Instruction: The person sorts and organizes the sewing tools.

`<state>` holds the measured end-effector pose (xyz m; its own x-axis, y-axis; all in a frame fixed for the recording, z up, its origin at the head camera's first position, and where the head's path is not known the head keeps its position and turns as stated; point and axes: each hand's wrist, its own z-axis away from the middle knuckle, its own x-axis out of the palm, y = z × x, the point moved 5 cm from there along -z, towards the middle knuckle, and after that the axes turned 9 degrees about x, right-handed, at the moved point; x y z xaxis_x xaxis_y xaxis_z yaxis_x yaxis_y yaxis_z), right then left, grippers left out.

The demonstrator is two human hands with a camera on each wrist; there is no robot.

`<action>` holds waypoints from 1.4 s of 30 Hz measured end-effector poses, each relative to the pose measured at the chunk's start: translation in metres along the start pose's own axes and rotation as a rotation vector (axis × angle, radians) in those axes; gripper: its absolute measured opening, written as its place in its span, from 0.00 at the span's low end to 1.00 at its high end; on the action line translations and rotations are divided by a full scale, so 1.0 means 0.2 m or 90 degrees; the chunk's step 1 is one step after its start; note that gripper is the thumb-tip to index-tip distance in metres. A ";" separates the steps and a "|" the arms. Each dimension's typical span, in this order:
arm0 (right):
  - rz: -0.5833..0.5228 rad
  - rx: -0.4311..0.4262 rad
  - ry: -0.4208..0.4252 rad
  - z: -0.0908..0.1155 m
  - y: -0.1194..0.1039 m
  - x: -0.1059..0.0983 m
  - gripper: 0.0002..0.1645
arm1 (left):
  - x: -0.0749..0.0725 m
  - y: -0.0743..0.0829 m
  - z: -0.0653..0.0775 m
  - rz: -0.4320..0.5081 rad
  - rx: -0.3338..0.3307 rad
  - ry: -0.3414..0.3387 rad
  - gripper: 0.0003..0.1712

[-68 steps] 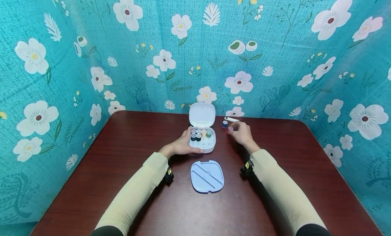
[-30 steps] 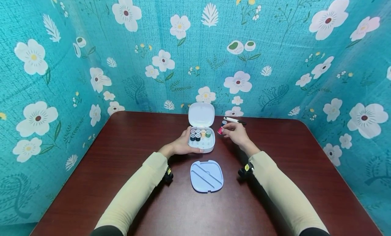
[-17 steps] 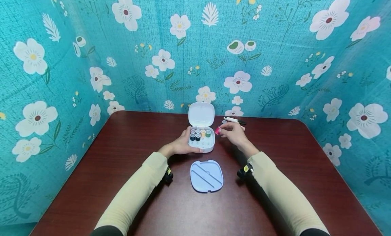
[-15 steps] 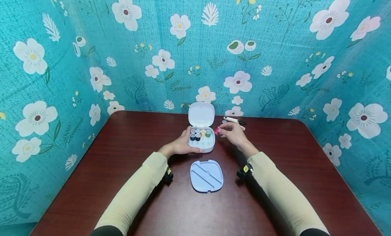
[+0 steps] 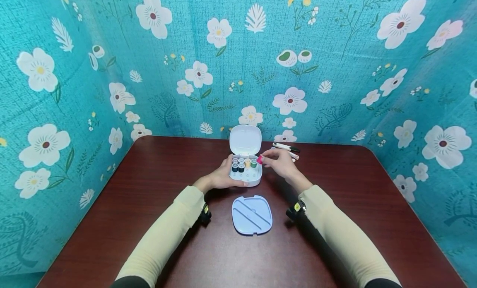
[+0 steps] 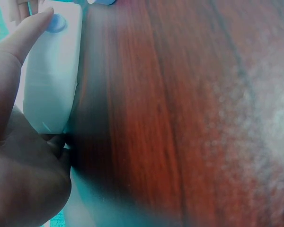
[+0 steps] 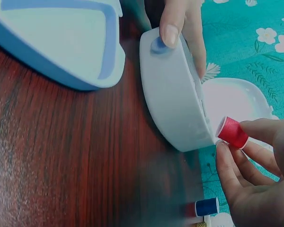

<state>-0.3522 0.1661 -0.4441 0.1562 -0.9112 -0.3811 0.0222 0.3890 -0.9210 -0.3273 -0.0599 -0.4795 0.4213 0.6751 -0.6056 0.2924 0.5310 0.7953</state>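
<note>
My right hand (image 5: 280, 164) pinches a red thread spool (image 7: 233, 133) between thumb and fingertips. In the head view the spool is tilted at the right rim of a white sewing box (image 5: 257, 179), beside the green spool (image 5: 254, 163). The box's lid (image 5: 246, 140) stands raised at the back. Inside, a peach spool (image 5: 247, 163), dark spools (image 5: 241, 168) and the green one occupy the back and left; bare pegs show at the front. My left hand (image 5: 222, 175) grips the box's left side, its thumb (image 6: 35, 30) along the front by a blue round button (image 6: 57, 23).
A pale blue tray (image 5: 252, 215) with diagonal ridges lies in front of the box. Behind my right hand are a white-and-black pen-like tool (image 5: 286, 147) and a pale item (image 5: 294, 155). A blue spool (image 7: 207, 207) stands there, mostly hidden in the head view.
My right hand has picked the red spool up from the table and carried it left to the box's right rim, tilting it. The left hand keeps its grip on the box.
</note>
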 end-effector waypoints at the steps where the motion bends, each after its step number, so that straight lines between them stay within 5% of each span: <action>1: 0.000 -0.003 0.001 0.00 0.00 0.00 0.12 | 0.00 0.00 0.00 0.000 0.003 0.000 0.75; 18: 0.166 -0.087 0.032 0.00 -0.10 0.07 0.08 | 0.00 0.00 0.00 0.000 0.005 -0.003 0.75; 42: 0.230 -0.145 0.019 0.01 -0.14 0.15 0.08 | -0.01 0.01 0.00 -0.009 0.020 0.000 0.73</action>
<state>-0.3462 0.1276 -0.4289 0.0857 -0.7262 -0.6822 -0.2482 0.6475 -0.7205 -0.3279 -0.0596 -0.4772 0.4167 0.6675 -0.6171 0.3255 0.5242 0.7869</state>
